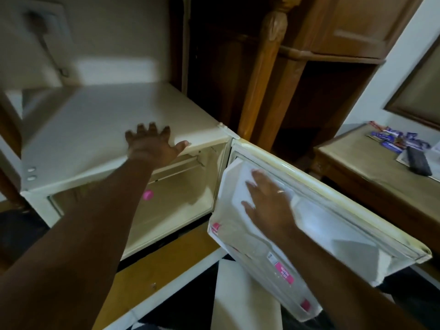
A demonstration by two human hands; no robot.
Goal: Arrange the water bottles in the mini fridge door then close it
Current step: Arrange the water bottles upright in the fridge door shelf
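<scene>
The cream mini fridge (100,122) stands open, its door (333,196) swung out to the right. My left hand (152,145) lies flat on the fridge top at its front edge, fingers spread. My right hand (266,206) presses flat against the inner side of the door, above the lower door shelf (238,248). Clear water bottles with pink labels (283,272) and pink caps (216,227) stand in that shelf. Another pink cap (147,194) shows inside the fridge cavity, partly hidden by my left arm.
A wooden cabinet with a carved post (269,67) stands behind the door. To the right, a wooden side table (357,167) carries blue snack packets (395,139) and a black remote (419,164). The floor below has black and white tiles (245,296).
</scene>
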